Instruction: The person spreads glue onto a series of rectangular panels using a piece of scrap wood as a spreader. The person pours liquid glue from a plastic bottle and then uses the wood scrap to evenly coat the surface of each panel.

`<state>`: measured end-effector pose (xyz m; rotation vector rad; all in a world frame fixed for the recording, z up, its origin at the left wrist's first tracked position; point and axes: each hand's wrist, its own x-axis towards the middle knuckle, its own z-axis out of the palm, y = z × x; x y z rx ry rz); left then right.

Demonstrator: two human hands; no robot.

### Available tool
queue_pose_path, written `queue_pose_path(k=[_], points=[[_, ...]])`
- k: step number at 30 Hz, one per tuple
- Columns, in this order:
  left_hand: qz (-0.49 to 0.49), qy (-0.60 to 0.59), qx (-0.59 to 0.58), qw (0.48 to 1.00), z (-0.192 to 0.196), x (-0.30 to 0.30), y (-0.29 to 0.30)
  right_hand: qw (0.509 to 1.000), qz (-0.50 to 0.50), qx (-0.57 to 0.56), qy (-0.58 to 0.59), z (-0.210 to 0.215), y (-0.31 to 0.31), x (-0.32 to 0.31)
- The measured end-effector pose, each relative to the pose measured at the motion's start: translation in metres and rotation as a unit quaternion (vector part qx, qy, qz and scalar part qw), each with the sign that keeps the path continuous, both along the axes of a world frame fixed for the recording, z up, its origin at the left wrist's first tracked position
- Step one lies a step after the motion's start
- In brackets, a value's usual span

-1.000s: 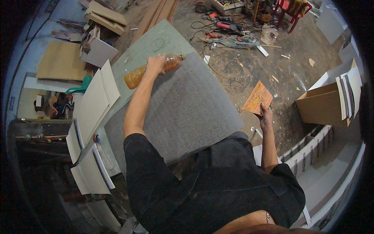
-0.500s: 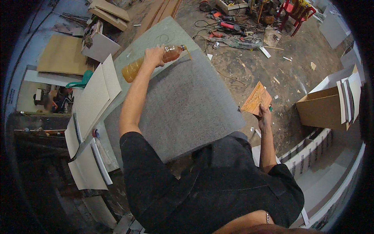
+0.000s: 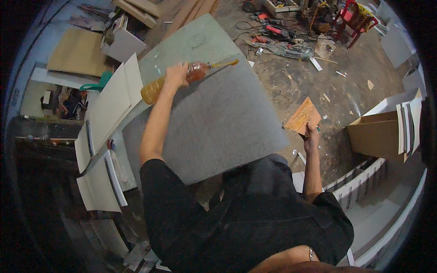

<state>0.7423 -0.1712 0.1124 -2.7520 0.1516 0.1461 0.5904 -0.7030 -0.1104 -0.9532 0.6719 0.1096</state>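
Note:
My left hand (image 3: 176, 76) is wrapped round the middle of a clear plastic bottle (image 3: 198, 71), tipped almost on its side with its neck to the right. A thin amber stream (image 3: 226, 63) runs from its mouth toward the far right edge of a dark grey sheet (image 3: 214, 123). This sheet lies on a pale greenish board (image 3: 191, 34) in front of me. Off the sheet's right edge, my right hand (image 3: 312, 139) grips a flat, orange-brown wood-grained piece (image 3: 301, 116) by its lower corner. Whether the stream lands on the sheet I cannot tell exactly.
Cream panels (image 3: 111, 107) lean along the board's left side. Power tools and cables (image 3: 275, 34) lie on the far floor, beside a red chair (image 3: 355, 20). A brown box-like cabinet (image 3: 375, 132) stands at the right, and scraps litter the floor.
The amber stream now reaches farther to the right from the bottle's mouth. My left hand and the bottle have shifted slightly. My right hand still grips the wood-grained piece.

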Motion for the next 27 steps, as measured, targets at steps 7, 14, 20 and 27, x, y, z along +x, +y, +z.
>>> queue_pose_path(k=[7,14,20,27], points=[[0.194,0.058,-0.034,0.979,-0.073,-0.167,0.139,0.993,0.025,-0.07,-0.093,-0.002,0.001,0.012],[0.267,0.035,-0.055,0.962,-0.057,-0.27,0.245,0.985,0.037,0.003,-0.169,0.049,0.116,0.072],[0.256,0.03,-0.068,0.964,-0.061,-0.328,0.349,0.974,0.168,-0.022,-0.154,0.095,0.282,0.011],[0.226,0.039,-0.059,0.972,-0.035,-0.341,0.409,0.975,0.192,-0.014,-0.114,0.097,0.384,-0.079]])
